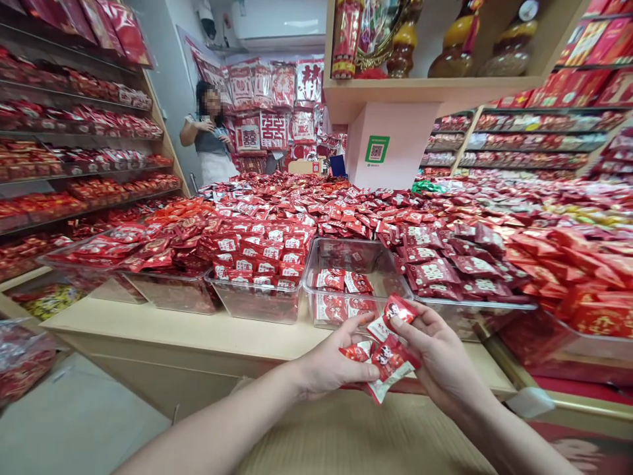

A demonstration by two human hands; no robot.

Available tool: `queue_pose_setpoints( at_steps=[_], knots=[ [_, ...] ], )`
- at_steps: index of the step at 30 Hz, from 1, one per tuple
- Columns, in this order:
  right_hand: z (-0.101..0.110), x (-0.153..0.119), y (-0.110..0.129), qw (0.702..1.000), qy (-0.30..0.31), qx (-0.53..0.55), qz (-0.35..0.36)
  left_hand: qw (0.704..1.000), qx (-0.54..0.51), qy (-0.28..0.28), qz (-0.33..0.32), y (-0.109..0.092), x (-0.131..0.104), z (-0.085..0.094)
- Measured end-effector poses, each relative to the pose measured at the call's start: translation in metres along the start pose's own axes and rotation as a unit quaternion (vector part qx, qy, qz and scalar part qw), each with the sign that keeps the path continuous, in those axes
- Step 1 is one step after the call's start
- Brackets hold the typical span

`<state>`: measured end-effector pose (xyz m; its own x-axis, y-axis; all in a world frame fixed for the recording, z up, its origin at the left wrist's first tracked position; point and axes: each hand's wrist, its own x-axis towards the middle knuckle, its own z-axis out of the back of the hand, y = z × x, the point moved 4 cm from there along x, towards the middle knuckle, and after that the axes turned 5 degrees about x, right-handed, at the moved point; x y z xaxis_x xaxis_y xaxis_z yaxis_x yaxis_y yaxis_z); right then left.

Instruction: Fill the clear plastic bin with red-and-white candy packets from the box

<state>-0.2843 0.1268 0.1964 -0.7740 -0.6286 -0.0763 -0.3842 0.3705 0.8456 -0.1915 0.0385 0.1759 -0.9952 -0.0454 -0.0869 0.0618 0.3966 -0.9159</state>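
My left hand (331,359) is closed round small red-and-white candy packets (390,363), its thumb across the lower ones. My right hand (435,346) pinches another red-and-white packet (393,316) between thumb and fingers, just above those. The two hands are close together, in front of a clear plastic bin (359,293). Inside that bin lie several similar packets (343,280), near its front wall, and its back part shows bare plastic.
Bins heaped with red packets (262,254) and dark red packets (435,270) line the wooden counter (188,330). A shelf unit (430,89) overhangs the display. A person (212,138) stands at the back left. Stocked shelves (79,132) rise at the left.
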Motion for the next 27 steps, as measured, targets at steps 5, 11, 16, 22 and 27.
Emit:
queue_pose_setpoints(
  at_steps=[5, 11, 16, 22, 27],
  knots=[
    [-0.001, -0.002, -0.001, 0.995, 0.028, -0.093, -0.025, 0.999, 0.006, -0.045, 0.020, 0.000, 0.002, -0.003],
    [-0.002, -0.002, 0.008, 0.953, 0.113, -0.280, 0.007, 0.995, 0.052, -0.058, 0.070, 0.004, 0.001, 0.006],
    [-0.001, -0.007, 0.015, 0.871, 0.136, -0.452, 0.135, 0.993, 0.103, -0.020, 0.055, 0.000, -0.002, 0.005],
    [-0.008, 0.002, 0.053, 0.902, 0.010, -0.363, 0.232, 0.972, 0.224, -0.019, 0.068, 0.006, -0.001, 0.001],
    [-0.047, 0.060, 0.068, 0.842, 0.042, -0.476, 0.251, 0.943, 0.306, -0.045, 0.124, 0.025, 0.003, 0.010]
  ],
)
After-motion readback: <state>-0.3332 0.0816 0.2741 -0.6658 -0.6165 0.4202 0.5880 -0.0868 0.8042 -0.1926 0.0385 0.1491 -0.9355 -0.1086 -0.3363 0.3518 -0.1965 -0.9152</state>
